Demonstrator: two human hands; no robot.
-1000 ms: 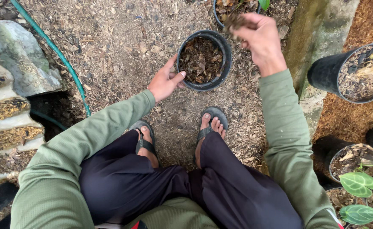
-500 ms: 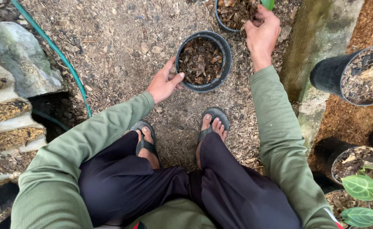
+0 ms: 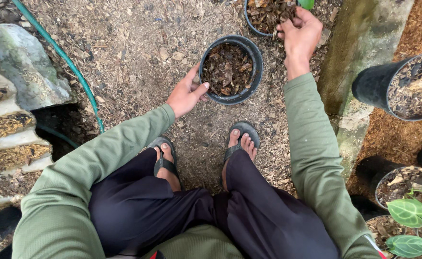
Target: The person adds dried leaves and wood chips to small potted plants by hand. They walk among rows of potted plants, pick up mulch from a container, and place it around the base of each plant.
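Note:
I squat on mulch-covered ground with a black plastic pot [image 3: 252, 52] of dry leaf mulch in front of my feet. My left hand [image 3: 186, 93] grips the pot's left rim, thumb against its side. My right hand [image 3: 299, 37] reaches into a second black pot [image 3: 252, 23] at the top edge, fingers closed around a handful of brown leaf mulch [image 3: 269, 13]. A green leaf [image 3: 307, 4] pokes out next to that pot.
A green hose [image 3: 66, 61] runs down the left beside a grey stone [image 3: 24, 67] and corrugated sheets [image 3: 9, 139]. A mossy concrete kerb [image 3: 359, 72] lies on the right, with more filled black pots [image 3: 402, 88] and a leafy plant [image 3: 407, 216] beyond it.
My right hand moved from above the near pot up to the far pot and now digs into its mulch. My left hand stays on the near pot's rim.

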